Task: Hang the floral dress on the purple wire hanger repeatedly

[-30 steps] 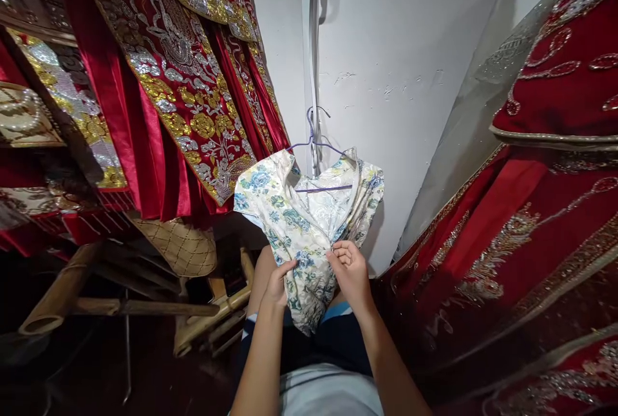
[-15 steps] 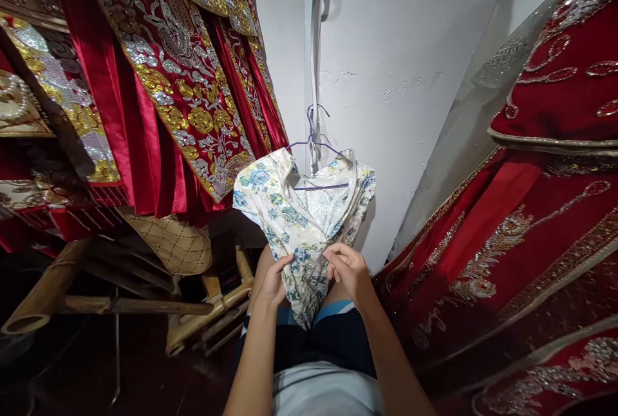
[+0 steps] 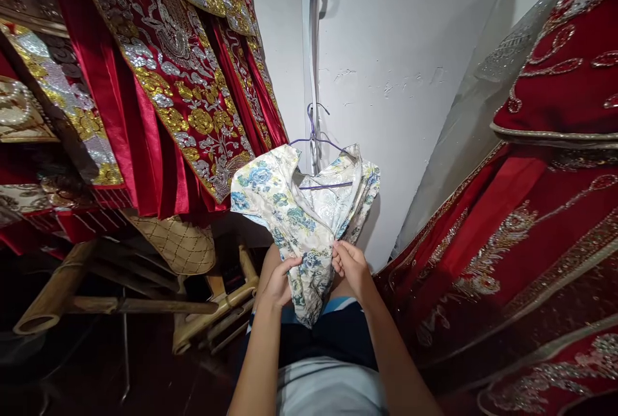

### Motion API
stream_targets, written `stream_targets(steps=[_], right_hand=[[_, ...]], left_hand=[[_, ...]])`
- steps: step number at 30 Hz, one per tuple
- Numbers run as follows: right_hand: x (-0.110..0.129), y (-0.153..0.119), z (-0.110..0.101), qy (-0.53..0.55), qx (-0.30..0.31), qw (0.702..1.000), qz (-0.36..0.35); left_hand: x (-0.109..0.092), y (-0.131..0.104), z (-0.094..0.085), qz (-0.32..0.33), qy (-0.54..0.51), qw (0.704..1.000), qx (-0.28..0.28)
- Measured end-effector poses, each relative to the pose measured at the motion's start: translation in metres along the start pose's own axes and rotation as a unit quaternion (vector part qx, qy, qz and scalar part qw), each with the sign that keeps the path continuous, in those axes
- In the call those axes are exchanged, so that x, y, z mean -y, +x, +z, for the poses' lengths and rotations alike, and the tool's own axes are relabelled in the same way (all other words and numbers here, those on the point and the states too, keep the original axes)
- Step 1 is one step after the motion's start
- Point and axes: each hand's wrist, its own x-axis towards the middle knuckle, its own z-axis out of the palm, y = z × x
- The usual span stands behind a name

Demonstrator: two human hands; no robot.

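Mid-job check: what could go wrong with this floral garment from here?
The left hand and right hand both hold the floral garment, so a hard tug might slip it off the purple hanger. The red sequinned costume appears close to one sleeve and could snag it.

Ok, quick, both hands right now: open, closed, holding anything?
Left hand: closed, holding the floral garment by its lower side.
Right hand: closed, pinching at the garment's front edge.

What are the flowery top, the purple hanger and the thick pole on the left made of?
Top: cloth, perhaps cotton, mostly matte; it creases and bunches softly.
Hanger: maybe plastic-coated wire, smooth; it's thin and purple.
Pole: probably bamboo, smooth-looking; its round end looks hollow.
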Motion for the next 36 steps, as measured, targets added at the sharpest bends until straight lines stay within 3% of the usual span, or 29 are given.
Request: stream_targets(steps=[5, 8, 10, 12, 14, 16, 18, 21, 23, 30, 36], right_hand=[[0.003, -0.005, -0.001, -0.011, 0.011, 1.0, -0.006], [0.006, -0.01, -0.004, -0.014, 0.029, 0.999, 0.0], [0.007, -0.013, -0.005, -0.013, 0.045, 0.999, 0.007], [0.007, -0.014, -0.004, -0.015, 0.055, 0.998, 0.01], [0.006, -0.015, -0.001, -0.019, 0.055, 0.998, 0.011], [0.005, -0.014, 0.002, -0.021, 0.052, 0.998, 0.01], [0.005, -0.014, 0.006, -0.019, 0.049, 0.999, 0.01], [0.006, -0.013, 0.009, -0.019, 0.054, 0.998, 0.009], [0.009, -0.012, 0.011, -0.021, 0.064, 0.998, 0.005], [0.033, 0.008, 0.014, -0.037, 0.084, 0.996, -0.01], [0.098, 0.074, 0.022, -0.05, 0.058, 0.992, -0.099]], left_hand=[[-0.008, -0.004, 0.008, -0.025, -0.007, 0.999, -0.029], [-0.006, 0.006, 0.005, 0.02, 0.006, 0.995, -0.1], [-0.001, 0.013, 0.005, 0.093, 0.035, 0.979, -0.179], [0.004, 0.015, 0.008, 0.208, 0.101, 0.936, -0.265], [0.012, 0.012, 0.015, 0.34, 0.217, 0.854, -0.328], [0.021, 0.005, 0.023, 0.437, 0.345, 0.76, -0.335], [0.032, -0.002, 0.032, 0.477, 0.435, 0.71, -0.282], [0.045, -0.003, 0.042, 0.455, 0.472, 0.735, -0.17], [0.049, 0.0, 0.046, 0.43, 0.467, 0.761, -0.132], [0.045, 0.005, 0.056, 0.405, 0.464, 0.776, -0.138], [0.05, 0.018, 0.045, 0.391, 0.525, 0.746, -0.119]])
